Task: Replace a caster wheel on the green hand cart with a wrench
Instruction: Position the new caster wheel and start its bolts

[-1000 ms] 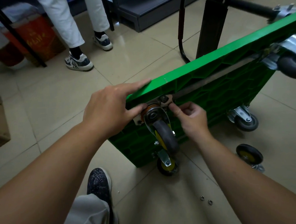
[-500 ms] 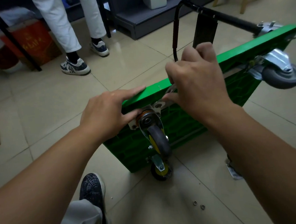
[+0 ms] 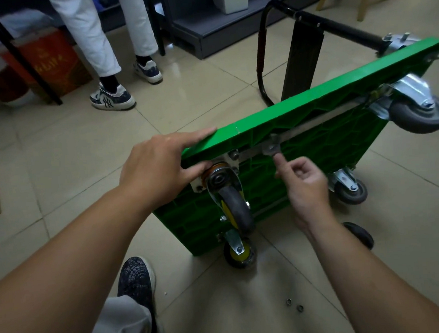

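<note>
Green cart (image 3: 313, 113) is standing tipped on its side on the tile floor. L hand (image 3: 158, 168) is lying flat along its top rim, fingers straight, thumb by the caster wheel (image 3: 235, 206) mount. R hand (image 3: 305, 183) is pinching the wrench (image 3: 271, 147) at the underside rail. R forearm is partly hiding a loose wheel (image 3: 361, 234). Two small rings (image 3: 293, 305) are lying nearby.

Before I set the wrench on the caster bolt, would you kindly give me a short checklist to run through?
1. Cart steadied by left hand: ok.
2. Wrench held by right hand: ok.
3. Wrench on bolt: not ok, its head lies on the rail beside it.
4. Caster seated flush: cannot tell.
5. Two loose washers accounted for: cannot tell.
</note>
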